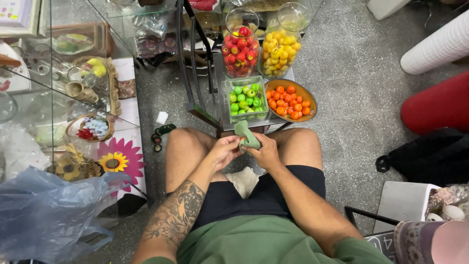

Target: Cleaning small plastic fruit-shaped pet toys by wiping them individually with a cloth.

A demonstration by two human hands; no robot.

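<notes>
Sitting: a person in a green shirt (264, 242) and black shorts (264, 195), knees apart, seen from above.
Left hand: the left hand (223, 150) is curled around a small orange ball (241, 141), of which only a sliver shows between the fingers.
Right hand: the right hand (265, 152) pinches a green cloth (247, 135) and presses it against the ball; cloth and ball sit between the two hands, above the gap between the knees.
Lap: a pale rag (244, 180) lies on the floor between the thighs, just below the hands.
Stand: a small table (221, 88) stands right beyond the knees.
Tub: a clear square tub (246, 98) on it holds green balls.
Bowl: a brown bowl (292, 100) just right of the tub holds orange balls.
Jars: two glass jars behind them, the left jar (240, 46) with red balls, the right jar (280, 46) with yellow ones.
Left side: a blue bag (46, 212) lies near, a flower box (122, 159) beyond it, then glass shelves (58, 73) with trinkets.
Right side: a black bag (432, 156) lies on the floor.
</notes>
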